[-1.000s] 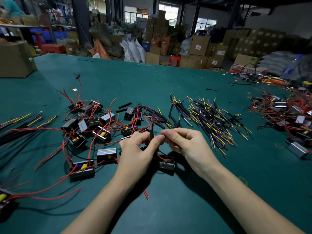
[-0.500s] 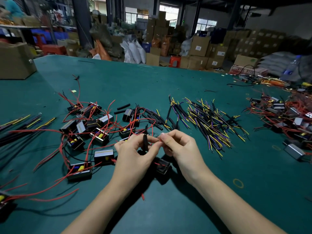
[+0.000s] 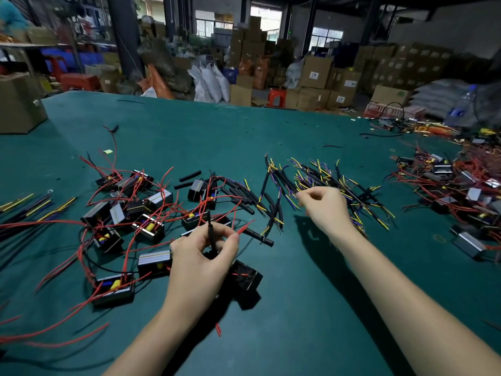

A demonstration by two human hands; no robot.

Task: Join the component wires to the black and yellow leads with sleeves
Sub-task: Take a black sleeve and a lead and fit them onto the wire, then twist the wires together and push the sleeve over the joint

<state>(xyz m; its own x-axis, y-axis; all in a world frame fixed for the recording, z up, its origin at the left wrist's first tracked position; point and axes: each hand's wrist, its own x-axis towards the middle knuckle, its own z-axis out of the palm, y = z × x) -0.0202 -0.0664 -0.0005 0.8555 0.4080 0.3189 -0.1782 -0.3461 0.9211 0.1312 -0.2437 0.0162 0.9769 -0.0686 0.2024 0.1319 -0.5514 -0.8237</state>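
The left hand (image 3: 202, 257) pinches a thin black sleeve (image 3: 211, 234) upright between thumb and fingers, with a red component wire (image 3: 245, 226) poking out past the knuckles and a black component (image 3: 245, 275) lying on the bench (image 3: 298, 308) just under the palm. The right hand (image 3: 322, 206) reaches over the pile of black and yellow leads (image 3: 336, 185), fingers loosely curled and thumb near forefinger; it seems to hold nothing, though motion blur makes this uncertain. Judging from this, the step is fetching one lead to mate with the held wire. Doing it well means picking a single lead by its stripped end, not a tangle, and keeping the left pinch steady so the sleeve does not slide off. More components with red wires (image 3: 151, 202) lie to the left, another heap (image 3: 466, 185) far right.
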